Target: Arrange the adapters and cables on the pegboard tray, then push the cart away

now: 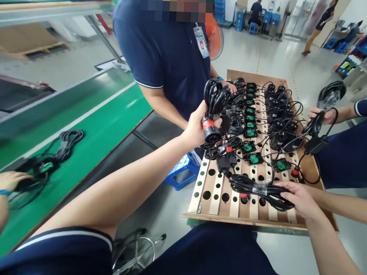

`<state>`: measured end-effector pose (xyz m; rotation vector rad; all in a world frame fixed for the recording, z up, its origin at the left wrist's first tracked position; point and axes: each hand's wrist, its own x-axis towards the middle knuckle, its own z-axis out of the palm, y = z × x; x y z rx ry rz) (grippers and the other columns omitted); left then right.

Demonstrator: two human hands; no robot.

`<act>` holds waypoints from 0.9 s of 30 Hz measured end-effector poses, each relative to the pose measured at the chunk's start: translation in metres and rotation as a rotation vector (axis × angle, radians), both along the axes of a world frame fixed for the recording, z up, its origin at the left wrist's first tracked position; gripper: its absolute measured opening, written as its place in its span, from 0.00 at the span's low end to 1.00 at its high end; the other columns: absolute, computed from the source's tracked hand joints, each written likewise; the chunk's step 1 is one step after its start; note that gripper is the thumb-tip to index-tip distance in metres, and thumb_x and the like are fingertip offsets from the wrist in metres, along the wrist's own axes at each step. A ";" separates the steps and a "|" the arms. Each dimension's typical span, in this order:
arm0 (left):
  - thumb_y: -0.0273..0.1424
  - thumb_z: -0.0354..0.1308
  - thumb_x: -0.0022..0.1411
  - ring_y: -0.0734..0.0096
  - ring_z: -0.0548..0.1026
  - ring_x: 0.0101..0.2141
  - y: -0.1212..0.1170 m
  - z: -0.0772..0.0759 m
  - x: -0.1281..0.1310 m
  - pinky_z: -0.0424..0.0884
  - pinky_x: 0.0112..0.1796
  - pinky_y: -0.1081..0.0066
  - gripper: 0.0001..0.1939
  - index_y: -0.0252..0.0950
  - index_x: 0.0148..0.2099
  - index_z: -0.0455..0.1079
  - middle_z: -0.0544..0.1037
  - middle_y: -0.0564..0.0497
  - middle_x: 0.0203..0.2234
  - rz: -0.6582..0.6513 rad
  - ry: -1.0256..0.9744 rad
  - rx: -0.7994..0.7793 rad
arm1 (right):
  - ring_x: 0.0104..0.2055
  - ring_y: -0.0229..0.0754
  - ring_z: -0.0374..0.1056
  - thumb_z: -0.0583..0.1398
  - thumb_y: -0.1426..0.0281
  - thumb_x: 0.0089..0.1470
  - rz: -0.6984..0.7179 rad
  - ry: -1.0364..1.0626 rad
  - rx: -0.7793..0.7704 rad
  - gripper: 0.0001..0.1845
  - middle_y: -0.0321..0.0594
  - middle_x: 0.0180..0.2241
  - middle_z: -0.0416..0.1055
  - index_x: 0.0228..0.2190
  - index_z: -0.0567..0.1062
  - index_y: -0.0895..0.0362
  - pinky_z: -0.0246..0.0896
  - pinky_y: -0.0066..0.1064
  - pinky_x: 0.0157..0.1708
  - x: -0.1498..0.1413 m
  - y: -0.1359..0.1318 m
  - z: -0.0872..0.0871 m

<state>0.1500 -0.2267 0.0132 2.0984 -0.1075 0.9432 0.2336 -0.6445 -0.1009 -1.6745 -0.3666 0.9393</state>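
Observation:
My left hand (198,124) is closed around a coiled black cable (215,96), held upright above the tray's left side. Below the coil, a black round connector with a red ring (210,129) points toward me. My right hand (301,199) grips the end of another black cable bundle (257,189), wrapped with clear film, low over the tray's near part. A black box-shaped cable part (223,163) lies near that bundle's left end. Another person's forearm (347,207) reaches in from the right behind my right hand; its fingers are partly hidden.
The wooden tray (259,222) has perforated strips and holds several black cased units with green boards (250,132). A co-worker (175,48) stands at its left; another's hand (320,115) holds a cable at right. On the green conveyor (111,118), a different hand (9,182) touches a cabled unit.

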 end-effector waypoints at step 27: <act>0.19 0.50 0.60 0.61 0.64 0.44 -0.063 -0.121 -0.102 0.64 0.46 0.62 0.39 0.35 0.73 0.46 0.69 0.41 0.51 -0.287 0.332 0.709 | 0.50 0.37 0.70 0.57 0.65 0.58 0.077 -1.040 -0.308 0.13 0.35 0.49 0.70 0.43 0.79 0.50 0.62 0.30 0.51 0.006 -0.060 0.048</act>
